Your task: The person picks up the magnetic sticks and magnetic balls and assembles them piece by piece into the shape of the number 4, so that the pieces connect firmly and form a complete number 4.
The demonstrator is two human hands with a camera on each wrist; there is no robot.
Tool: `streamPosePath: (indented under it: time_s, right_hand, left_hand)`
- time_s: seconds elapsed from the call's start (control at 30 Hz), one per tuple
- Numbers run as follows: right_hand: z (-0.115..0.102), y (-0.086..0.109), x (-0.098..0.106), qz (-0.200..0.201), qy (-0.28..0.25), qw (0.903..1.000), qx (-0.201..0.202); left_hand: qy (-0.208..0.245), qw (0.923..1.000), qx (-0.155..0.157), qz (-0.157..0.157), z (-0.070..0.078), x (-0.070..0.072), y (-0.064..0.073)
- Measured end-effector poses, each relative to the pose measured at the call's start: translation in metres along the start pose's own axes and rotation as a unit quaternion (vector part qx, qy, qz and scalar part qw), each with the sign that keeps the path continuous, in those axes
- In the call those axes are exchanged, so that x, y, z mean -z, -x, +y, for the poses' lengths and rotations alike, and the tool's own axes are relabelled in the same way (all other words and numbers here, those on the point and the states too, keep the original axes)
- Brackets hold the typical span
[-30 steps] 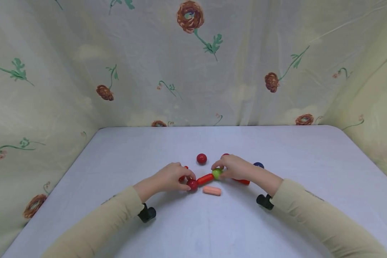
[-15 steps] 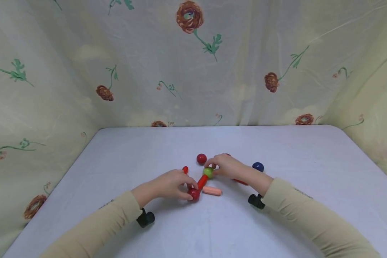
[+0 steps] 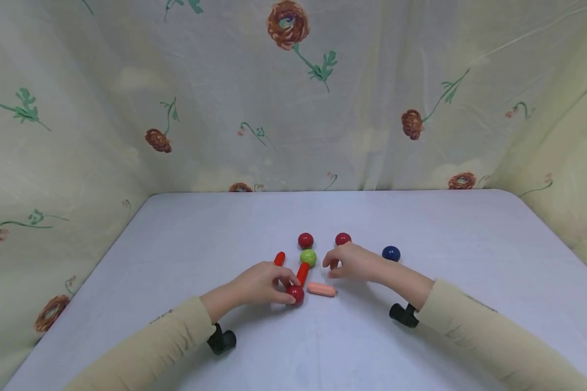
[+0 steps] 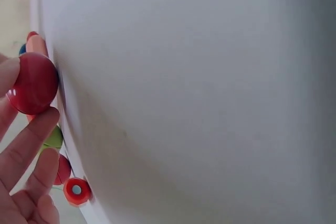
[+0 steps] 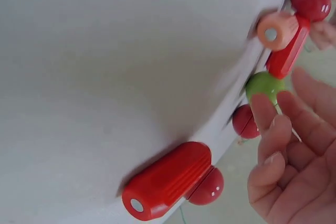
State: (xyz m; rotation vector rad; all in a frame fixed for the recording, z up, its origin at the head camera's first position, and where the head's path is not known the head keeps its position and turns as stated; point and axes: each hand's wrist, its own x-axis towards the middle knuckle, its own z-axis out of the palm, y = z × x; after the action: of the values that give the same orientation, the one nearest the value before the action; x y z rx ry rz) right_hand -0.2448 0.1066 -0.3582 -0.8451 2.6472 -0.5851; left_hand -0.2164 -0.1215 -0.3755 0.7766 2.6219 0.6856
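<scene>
My left hand (image 3: 261, 284) pinches a red ball (image 3: 295, 295) between thumb and fingers, close above the table. From that ball a short red rod (image 3: 303, 273) leads away to a green ball (image 3: 308, 258) at its far end. Right of the green ball, my right hand (image 3: 356, 262) hovers with loosely bent fingers and holds nothing; the right wrist view shows a gap between it and the balls. A salmon-pink rod (image 3: 322, 289) with a silvery end disc (image 5: 271, 34) lies beside the red rod.
Behind the green ball sits another red ball (image 3: 305, 240). A further red ball (image 3: 343, 238) and a blue ball (image 3: 391, 253) lie right. One red rod (image 3: 280, 258) is behind my left hand; another red rod (image 5: 168, 182) lies near my right. A flowered curtain (image 3: 362, 108) surrounds the table.
The red rod has swung to point away from me, its green ball moving left and back. My right hand has let go of the green ball and drawn right. The left hand keeps its red ball.
</scene>
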Motion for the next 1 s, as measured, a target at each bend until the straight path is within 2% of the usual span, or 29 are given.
streamPosePath:
  time_s: [0.13, 0.17, 0.27, 0.47, 0.73, 1.0]
  right_hand:
    - [-0.004, 0.007, -0.003, -0.033, -0.020, 0.9992, 0.011]
    - [-0.004, 0.009, -0.004, -0.038, -0.020, 0.9988, 0.025]
    - [-0.007, 0.011, -0.007, -0.046, -0.020, 0.9983, 0.031]
    - [-0.012, 0.010, -0.016, -0.037, -0.019, 0.9990, -0.017]
    - [-0.011, 0.011, -0.021, -0.015, 0.005, 0.9994, -0.031]
    - [-0.008, 0.016, -0.019, -0.013, 0.009, 0.9988, -0.045]
  left_hand:
    - [0.018, 0.9997, 0.013, 0.007, 0.001, -0.002, 0.000]
    - [0.022, 0.9996, 0.016, 0.010, 0.002, -0.002, 0.000]
    - [0.032, 0.9991, 0.024, 0.016, 0.004, -0.005, -0.001]
    - [0.058, 0.9972, 0.040, 0.025, 0.007, -0.010, -0.003]
    - [0.062, 0.9971, 0.033, 0.031, 0.006, -0.013, -0.003]
    - [0.075, 0.9958, 0.040, 0.033, 0.006, -0.012, -0.003]
